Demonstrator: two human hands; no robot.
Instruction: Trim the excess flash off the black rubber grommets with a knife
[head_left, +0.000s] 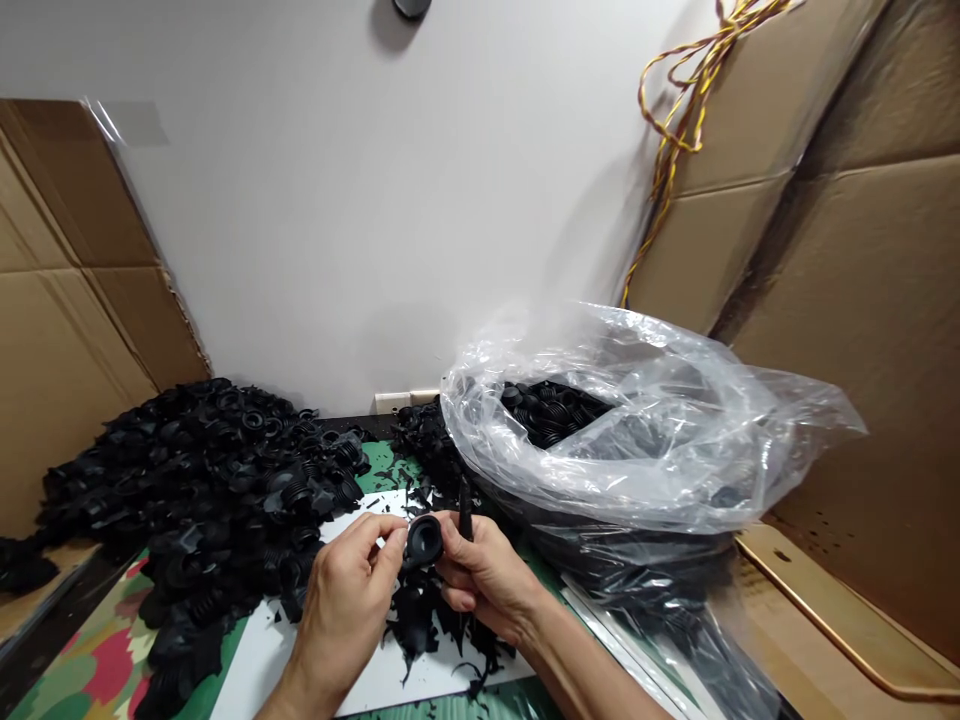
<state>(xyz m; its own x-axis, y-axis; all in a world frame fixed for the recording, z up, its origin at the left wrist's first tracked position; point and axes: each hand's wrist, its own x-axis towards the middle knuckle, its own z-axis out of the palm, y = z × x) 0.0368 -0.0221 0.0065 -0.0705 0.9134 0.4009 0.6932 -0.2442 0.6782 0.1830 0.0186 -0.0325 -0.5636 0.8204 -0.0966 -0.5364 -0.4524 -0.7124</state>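
Observation:
My left hand (346, 592) pinches the rim of a black rubber boot (424, 541) between thumb and fingers. Close beside it, my right hand (484, 575) is closed around a slim black tool (465, 518) whose tip points up, and its thumb touches the same boot. Both hands hover over a white sheet (262, 660) strewn with black rubber trimmings (420, 615). A large heap of black ribbed rubber boots (217, 490) lies to the left of the hands.
A clear plastic bag (645, 430) holding more black rubber parts stands to the right. Cardboard boxes (847, 300) line the right and the left (52, 330). A yellow-red twisted cable (675, 120) hangs down the white wall. A colourful mat (97, 660) covers the table.

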